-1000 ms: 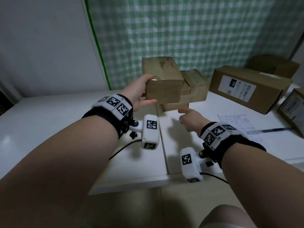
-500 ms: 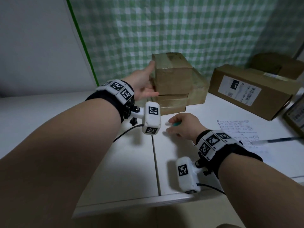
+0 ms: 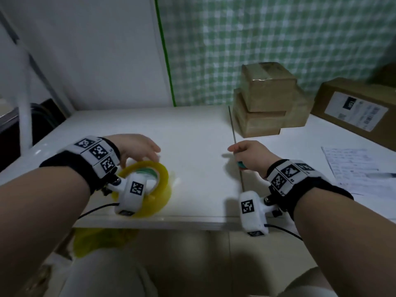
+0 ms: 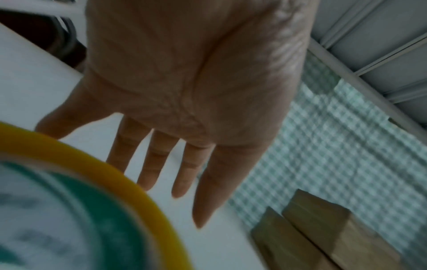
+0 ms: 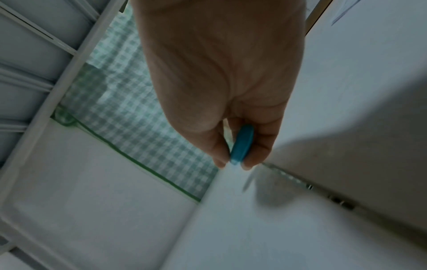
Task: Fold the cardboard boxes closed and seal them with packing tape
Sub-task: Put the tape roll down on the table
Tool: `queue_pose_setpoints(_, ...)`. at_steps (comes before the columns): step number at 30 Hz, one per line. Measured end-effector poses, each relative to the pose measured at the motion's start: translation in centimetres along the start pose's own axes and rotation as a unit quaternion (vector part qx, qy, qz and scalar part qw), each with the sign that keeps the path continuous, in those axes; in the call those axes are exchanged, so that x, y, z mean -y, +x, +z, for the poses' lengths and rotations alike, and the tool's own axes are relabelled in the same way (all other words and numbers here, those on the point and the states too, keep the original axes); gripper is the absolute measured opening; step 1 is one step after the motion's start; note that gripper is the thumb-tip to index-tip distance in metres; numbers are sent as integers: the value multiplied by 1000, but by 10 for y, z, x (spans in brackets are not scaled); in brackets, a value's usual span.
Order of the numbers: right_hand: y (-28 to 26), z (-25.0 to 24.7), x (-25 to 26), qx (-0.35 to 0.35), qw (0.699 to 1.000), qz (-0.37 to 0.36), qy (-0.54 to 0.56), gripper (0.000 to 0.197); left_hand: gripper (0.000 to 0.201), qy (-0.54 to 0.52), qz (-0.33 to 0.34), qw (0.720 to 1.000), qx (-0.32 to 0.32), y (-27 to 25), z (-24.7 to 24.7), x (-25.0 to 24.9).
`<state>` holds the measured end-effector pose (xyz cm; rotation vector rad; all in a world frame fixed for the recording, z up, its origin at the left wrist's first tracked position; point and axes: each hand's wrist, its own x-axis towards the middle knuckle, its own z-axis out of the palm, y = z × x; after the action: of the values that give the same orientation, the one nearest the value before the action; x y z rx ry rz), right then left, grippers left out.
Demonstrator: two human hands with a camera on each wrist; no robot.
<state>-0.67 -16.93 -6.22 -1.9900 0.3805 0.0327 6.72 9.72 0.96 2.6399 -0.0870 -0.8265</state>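
Observation:
A yellow-edged roll of packing tape (image 3: 150, 181) with a green core lies flat near the table's front edge. My left hand (image 3: 139, 146) hovers over its far rim. In the left wrist view the fingers (image 4: 161, 164) are straight and spread beyond the roll (image 4: 104, 173), holding nothing. My right hand (image 3: 248, 155) pinches a small teal-handled tool (image 3: 242, 164) between thumb and fingers, as the right wrist view shows (image 5: 241, 144). Two small taped cardboard boxes (image 3: 265, 86) stand stacked at the back, beyond the right hand.
A third small box (image 3: 297, 112) sits behind the stack. A long labelled carton (image 3: 353, 110) lies at the far right, with a printed paper sheet (image 3: 353, 166) in front of it. A seam (image 3: 234, 133) splits the white table. A yellow bag (image 3: 96, 241) hangs below the table edge.
My left hand let go of the top box and dropped down-left to the tape roll. My right hand now pinches the teal tool. The head view swung left.

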Motion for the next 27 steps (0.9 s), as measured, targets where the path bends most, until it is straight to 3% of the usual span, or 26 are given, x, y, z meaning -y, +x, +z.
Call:
queue_pose_setpoints(4, -9, 19, 4, 15, 1000, -8, 6, 33, 54, 3, -28, 999, 29, -11, 6, 34)
queue_pose_setpoints(9, -21, 34, 10, 38, 996, -14, -78, 29, 60, 30, 17, 997, -73, -8, 17, 46)
queue_pose_setpoints(13, -33, 37, 20, 48, 987, -36, -148, 34, 58, -32, 83, 991, -103, -12, 26, 40)
queue_pose_setpoints(16, -38, 40, 29, 46, 996, -45, -56, 38, 58, -93, 127, 981, -115, -17, 31, 30)
queue_pose_setpoints(18, -42, 44, 33, 102, 994, -19, 29, 47, 59, -161, 141, 971, -108, -18, 35, 23)
queue_pose_setpoints(21, -51, 41, 41, 162, 975, 16, 149, 43, 56, -268, 157, 947, -80, -18, 43, 14)
queue_pose_setpoints(27, -57, 28, 48, 155, 965, -22, 212, 49, 34, -400, 200, 893, -48, -22, 57, -7)
